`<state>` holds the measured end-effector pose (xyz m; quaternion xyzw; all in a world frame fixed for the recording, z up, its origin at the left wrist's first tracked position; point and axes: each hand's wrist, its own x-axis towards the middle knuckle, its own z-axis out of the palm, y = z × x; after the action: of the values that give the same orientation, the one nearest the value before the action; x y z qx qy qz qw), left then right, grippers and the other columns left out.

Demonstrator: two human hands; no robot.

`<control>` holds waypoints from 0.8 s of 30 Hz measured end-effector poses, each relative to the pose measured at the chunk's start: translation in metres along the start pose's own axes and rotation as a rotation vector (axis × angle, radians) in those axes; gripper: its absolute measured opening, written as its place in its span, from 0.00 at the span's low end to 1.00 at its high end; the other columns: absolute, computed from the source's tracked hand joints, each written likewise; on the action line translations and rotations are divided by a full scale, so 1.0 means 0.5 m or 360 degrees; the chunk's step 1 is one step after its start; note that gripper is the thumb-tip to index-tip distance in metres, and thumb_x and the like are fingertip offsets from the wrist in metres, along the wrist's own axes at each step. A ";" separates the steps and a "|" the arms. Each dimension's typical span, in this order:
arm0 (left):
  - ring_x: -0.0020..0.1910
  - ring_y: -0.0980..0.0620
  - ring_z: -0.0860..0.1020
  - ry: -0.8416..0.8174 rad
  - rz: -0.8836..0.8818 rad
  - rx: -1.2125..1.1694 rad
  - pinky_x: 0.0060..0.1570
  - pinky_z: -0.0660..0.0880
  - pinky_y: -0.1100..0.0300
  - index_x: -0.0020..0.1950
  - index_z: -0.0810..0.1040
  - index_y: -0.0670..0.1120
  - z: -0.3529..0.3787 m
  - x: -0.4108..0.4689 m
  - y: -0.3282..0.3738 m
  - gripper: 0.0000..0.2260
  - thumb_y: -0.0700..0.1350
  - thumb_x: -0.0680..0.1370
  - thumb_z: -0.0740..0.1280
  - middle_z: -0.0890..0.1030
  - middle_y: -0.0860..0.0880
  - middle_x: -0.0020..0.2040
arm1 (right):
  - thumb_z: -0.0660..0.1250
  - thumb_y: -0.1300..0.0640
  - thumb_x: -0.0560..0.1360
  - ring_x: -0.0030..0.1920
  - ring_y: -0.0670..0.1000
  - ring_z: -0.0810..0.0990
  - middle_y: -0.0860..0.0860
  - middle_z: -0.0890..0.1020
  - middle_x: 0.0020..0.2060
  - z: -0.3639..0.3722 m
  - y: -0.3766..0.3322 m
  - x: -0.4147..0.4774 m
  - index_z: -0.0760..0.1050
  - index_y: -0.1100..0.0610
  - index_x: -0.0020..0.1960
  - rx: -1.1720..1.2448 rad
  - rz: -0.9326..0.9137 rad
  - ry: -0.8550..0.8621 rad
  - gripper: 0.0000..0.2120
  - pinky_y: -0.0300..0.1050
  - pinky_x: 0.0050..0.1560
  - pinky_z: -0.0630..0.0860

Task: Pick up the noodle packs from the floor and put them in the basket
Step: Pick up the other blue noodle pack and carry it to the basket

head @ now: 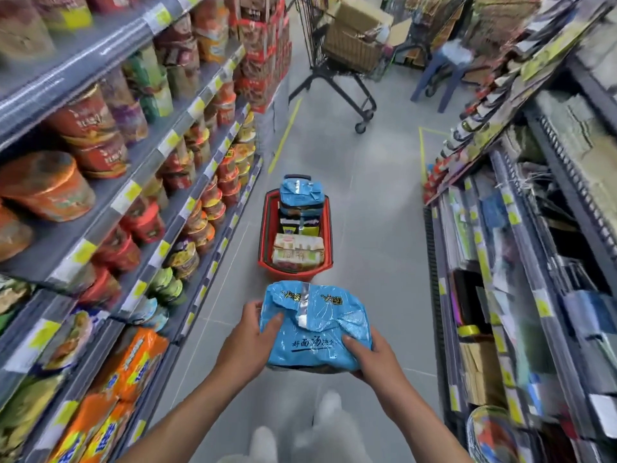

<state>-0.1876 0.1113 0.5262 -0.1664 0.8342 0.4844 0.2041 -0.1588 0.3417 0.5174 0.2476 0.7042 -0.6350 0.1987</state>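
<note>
Both my hands hold one big blue noodle pack (317, 325) up off the floor, left hand (248, 342) at 9 o'clock and right hand (374, 357) at 4 o'clock, fingers wrapped tight, with the red basket (267, 225) at 12 o'clock.

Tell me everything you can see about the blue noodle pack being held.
The blue noodle pack is a crinkly, glossy plastic multipack with dark printed characters and a strip of clear tape on top. The left hand and right hand grip its sides, holding it above the floor, short of the red basket.
</note>
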 end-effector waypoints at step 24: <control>0.52 0.56 0.82 0.0173 -0.0300 -0.0368 0.52 0.79 0.60 0.63 0.74 0.57 0.209 1.276 -0.009 0.11 0.46 0.82 0.65 0.83 0.57 0.54 | 0.70 0.54 0.77 0.53 0.51 0.85 0.50 0.86 0.54 0.097 -0.072 1.370 0.79 0.51 0.62 -0.0431 0.0155 -0.0035 0.13 0.55 0.61 0.80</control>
<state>-0.7163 0.1497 0.1560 -0.2924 0.7634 0.5461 0.1828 -0.7290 0.3571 0.1331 0.2453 0.7684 -0.5266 0.2685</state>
